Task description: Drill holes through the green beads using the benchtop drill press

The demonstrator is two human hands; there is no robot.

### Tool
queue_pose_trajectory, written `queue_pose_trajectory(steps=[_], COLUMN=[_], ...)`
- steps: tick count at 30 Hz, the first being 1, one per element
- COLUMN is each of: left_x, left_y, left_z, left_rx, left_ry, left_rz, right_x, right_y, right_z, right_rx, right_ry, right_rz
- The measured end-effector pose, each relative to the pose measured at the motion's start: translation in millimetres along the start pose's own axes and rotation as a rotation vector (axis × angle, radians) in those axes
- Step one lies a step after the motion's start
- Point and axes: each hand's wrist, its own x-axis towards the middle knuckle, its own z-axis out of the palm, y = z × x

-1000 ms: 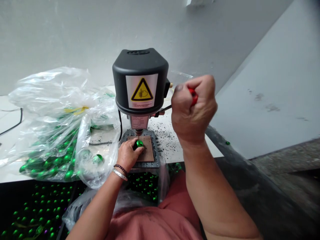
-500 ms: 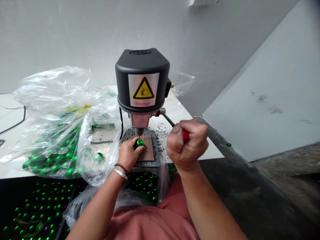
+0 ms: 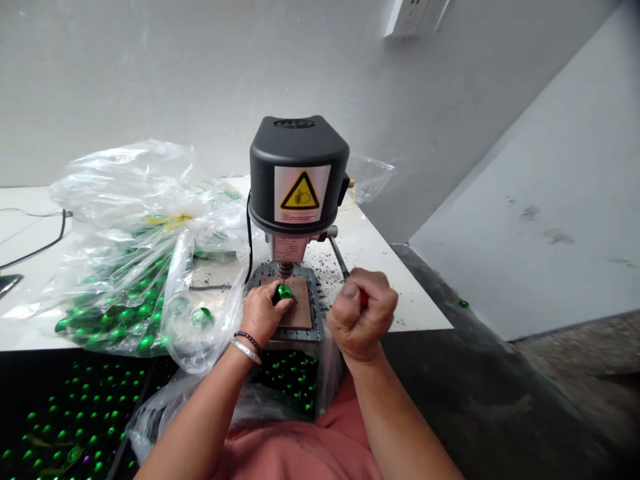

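A small drill press (image 3: 299, 180) with a yellow warning label stands on the white table. Under its bit, my left hand (image 3: 263, 310) pinches a shiny green ball (image 3: 284, 292) between thumb and fingers, over a brown board (image 3: 300, 307) on the metal base. The bit's tip is at the top of the ball; whether it has entered cannot be made out. My right hand (image 3: 363, 313) is wrapped round the red knob of the press's feed lever (image 3: 339, 258), to the right of the machine.
Clear plastic bags (image 3: 120, 267) of green balls lie left of the press. More green balls (image 3: 80, 407) fill dark containers below the table edge. Dark shavings are scattered around the base. A black cable (image 3: 50, 243) is at far left, and one green ball (image 3: 464, 304) lies at right.
The camera view has shifted slightly. My right hand has moved down and a little left with the lever. My left hand still holds the green ball under the bit.
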Motion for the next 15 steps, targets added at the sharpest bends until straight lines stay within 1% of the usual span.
queue_pose_trajectory(steps=[2,4,5,7,9,10,12,13,15], left_x=[1,1,1,0,-3,-5,-11,-15,-22], left_y=[0,0,1,1,1,0,-1,-2,-4], left_z=[-0.4,-1.0,-1.6,-4.0,-9.1,-12.8,-22.1,-27.3,-37.7], left_rx=[-0.002,-0.009,-0.018,-0.055,-0.122,-0.161,-0.234,-0.259,-0.283], left_ry=[-0.009,-0.023,-0.027,-0.023,-0.021,-0.025,-0.053,-0.084,-0.187], left_rz=[0.01,0.012,0.009,-0.009,-0.025,-0.021,0.035,0.084,0.198], right_x=[18,48,65,98,123,130,135,135,132], right_y=[-3,-5,-4,0,7,11,17,18,17], right_z=[3,10,15,28,39,44,50,51,51], right_rx=[-0.021,-0.078,-0.089,-0.057,-0.035,-0.02,0.015,0.025,0.009], right_ry=[0.058,0.168,0.182,0.104,0.006,-0.018,-0.021,-0.011,-0.005], right_rz=[0.002,0.03,0.091,0.258,0.404,0.443,0.461,0.458,0.463])
